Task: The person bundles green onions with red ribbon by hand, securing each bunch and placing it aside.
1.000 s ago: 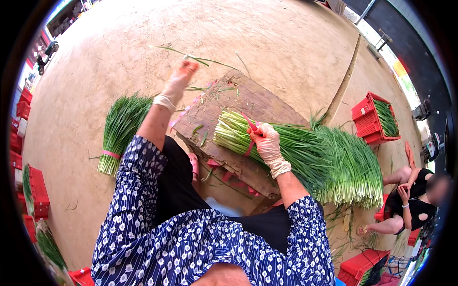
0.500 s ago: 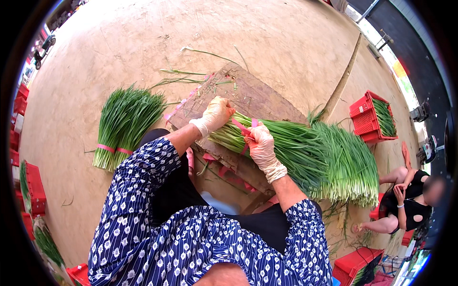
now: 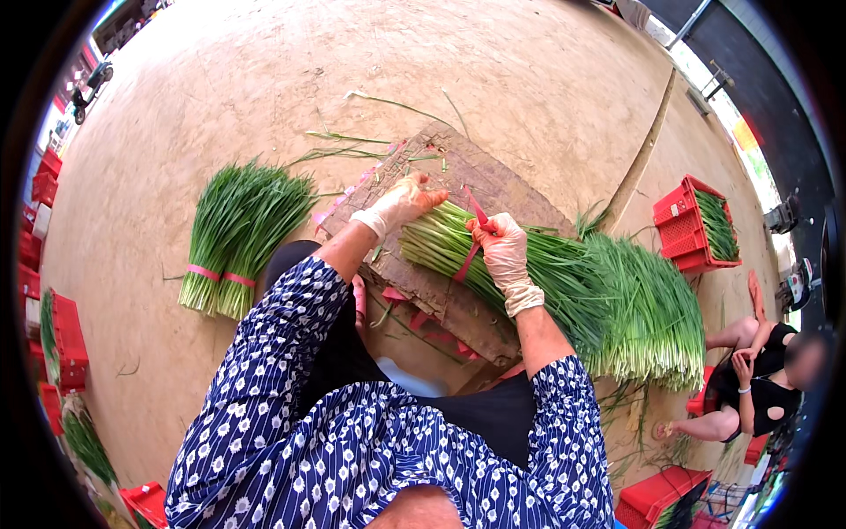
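Note:
A thick bunch of garlic chives (image 3: 434, 238) lies across a worn wooden board (image 3: 515, 194), its pale stem ends towards my left hand. Around the stems runs a pink tape (image 3: 465, 267), with a free end standing up above the bunch. My right hand (image 3: 504, 256), in a pale glove, is closed on this tape at the top of the bunch. At the stem ends, my gloved left hand (image 3: 407, 204) has its fingers stretched out and apart, holding nothing. More loose chives (image 3: 656, 309) are heaped to the right, overlapping the bunch's leafy end.
Two tied chive bunches (image 3: 238, 234) lie on the floor at left. A red crate (image 3: 683, 231) of greens stands at right, near a seated person (image 3: 758, 379). Red crates (image 3: 69, 339) line the left side. Stray stalks (image 3: 348, 137) lie beyond the board.
My left hand has opened from a closed grip by the stem ends. The tape's end now stands up beside my right hand, which stays closed on it.

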`<state>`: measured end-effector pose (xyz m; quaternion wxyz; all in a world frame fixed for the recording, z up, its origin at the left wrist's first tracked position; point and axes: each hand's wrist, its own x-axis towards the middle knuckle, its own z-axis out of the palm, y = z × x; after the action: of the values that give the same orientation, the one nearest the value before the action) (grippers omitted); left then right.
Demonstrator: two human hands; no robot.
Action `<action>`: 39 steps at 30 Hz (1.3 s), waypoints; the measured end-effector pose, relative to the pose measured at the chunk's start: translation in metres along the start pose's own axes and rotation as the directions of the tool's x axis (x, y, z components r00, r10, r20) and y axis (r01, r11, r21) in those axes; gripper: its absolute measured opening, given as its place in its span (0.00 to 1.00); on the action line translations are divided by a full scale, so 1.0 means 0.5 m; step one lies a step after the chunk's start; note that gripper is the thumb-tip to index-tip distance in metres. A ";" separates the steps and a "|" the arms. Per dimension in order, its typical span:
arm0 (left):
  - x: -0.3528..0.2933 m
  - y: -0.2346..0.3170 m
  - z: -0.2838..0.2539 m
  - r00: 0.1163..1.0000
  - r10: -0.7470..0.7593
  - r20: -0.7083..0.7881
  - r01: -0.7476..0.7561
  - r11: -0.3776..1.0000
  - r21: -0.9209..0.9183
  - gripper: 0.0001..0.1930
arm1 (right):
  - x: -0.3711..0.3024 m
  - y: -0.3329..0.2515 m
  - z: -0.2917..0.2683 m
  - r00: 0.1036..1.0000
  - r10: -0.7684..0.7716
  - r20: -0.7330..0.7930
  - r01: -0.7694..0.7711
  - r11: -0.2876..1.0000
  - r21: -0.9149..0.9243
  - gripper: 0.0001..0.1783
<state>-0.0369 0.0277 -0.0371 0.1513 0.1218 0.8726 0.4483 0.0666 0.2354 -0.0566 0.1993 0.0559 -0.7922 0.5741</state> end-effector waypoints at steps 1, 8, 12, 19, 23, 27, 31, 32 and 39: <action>0.012 -0.013 0.013 0.996 -0.084 0.039 0.080 0.992 0.098 0.37 | 0.000 -0.001 0.005 0.999 0.051 0.006 -0.051 0.995 0.082 0.11; 0.061 -0.039 -0.009 0.973 -0.219 0.076 0.232 0.899 -0.372 0.45 | 0.002 -0.010 -0.007 0.993 0.116 0.028 -0.119 0.976 0.181 0.07; 0.029 -0.008 -0.059 0.964 -0.223 0.147 0.266 0.762 -0.590 0.54 | 0.003 -0.026 -0.012 0.991 0.129 0.030 -0.132 0.969 0.207 0.07; 0.083 -0.029 -0.079 0.967 -0.255 -0.025 0.104 0.477 -0.873 0.63 | 0.025 -0.032 -0.037 0.992 0.122 0.027 -0.125 0.977 0.173 0.07; 0.027 0.016 -0.040 0.998 -0.055 -0.011 0.026 0.634 -0.773 0.56 | 0.037 -0.037 -0.065 0.990 0.130 -0.050 -0.114 0.961 0.252 0.06; 0.040 0.023 -0.012 0.985 0.132 0.110 -0.025 0.742 -0.670 0.47 | 0.040 -0.055 -0.085 0.984 0.150 -0.091 -0.127 0.967 0.221 0.06; 0.059 0.017 0.006 0.957 0.162 -0.241 -0.283 0.711 -0.644 0.38 | 0.051 -0.074 -0.096 0.981 0.146 -0.129 -0.114 0.967 0.230 0.07; 0.050 0.024 0.020 0.909 0.289 -0.299 -0.411 0.737 -0.537 0.36 | 0.053 -0.073 -0.093 0.976 0.158 -0.148 -0.114 0.957 0.267 0.07; 0.037 0.062 -0.032 0.949 0.095 -0.300 -0.182 0.943 -0.280 0.23 | 0.026 -0.014 -0.054 0.993 0.120 0.017 -0.121 0.990 0.067 0.06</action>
<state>-0.0575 0.0396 -0.0056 0.0100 0.0935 0.7948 0.5995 0.0636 0.2602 -0.0381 0.1572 0.0185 -0.7755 0.6111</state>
